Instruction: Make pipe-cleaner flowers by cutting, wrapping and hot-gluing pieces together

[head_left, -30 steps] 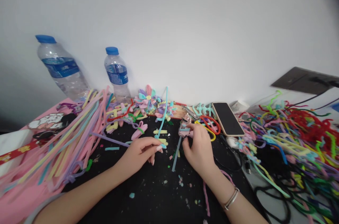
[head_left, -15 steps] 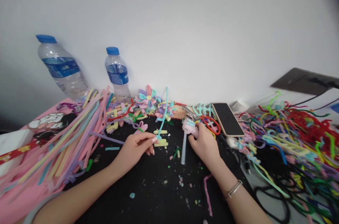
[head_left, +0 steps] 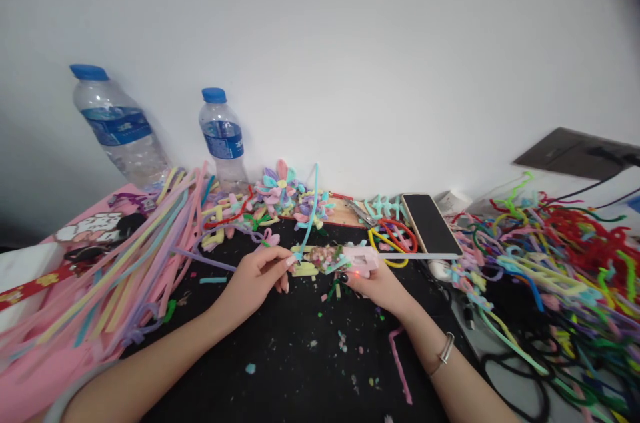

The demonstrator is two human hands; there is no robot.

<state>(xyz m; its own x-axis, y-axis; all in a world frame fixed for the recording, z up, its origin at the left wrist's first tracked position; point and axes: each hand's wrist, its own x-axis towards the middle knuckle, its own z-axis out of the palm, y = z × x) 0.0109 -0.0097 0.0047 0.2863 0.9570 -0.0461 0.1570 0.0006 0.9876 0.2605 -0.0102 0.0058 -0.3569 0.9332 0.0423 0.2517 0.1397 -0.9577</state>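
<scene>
My left hand [head_left: 265, 276] pinches the lower end of a light blue pipe cleaner [head_left: 313, 209], which stands upright with a slight bend. My right hand [head_left: 377, 286] is closed around a pink glue gun [head_left: 363, 259] lying sideways, a small red light glowing on it. Its nozzle end, covered with coloured fuzz and glue, points left toward my left fingertips. A long translucent glue stick [head_left: 420, 255] juts out of its back to the right. Short yellow pipe cleaner pieces [head_left: 304, 269] lie beside my left fingertips, partly behind the nozzle.
Pipe cleaner flowers [head_left: 280, 186] and pliers [head_left: 363, 215] lie along the wall. Two bottles [head_left: 223, 136] [head_left: 120, 126] stand at the back left. A phone [head_left: 431, 223] lies right of centre. Loose pipe cleaners [head_left: 575, 289] heap at right; straight ones [head_left: 150, 243] lie on the left.
My right hand has turned the glue gun so its nozzle faces left and its glue stick points right. The left hand and the light blue pipe cleaner have stayed nearly still.
</scene>
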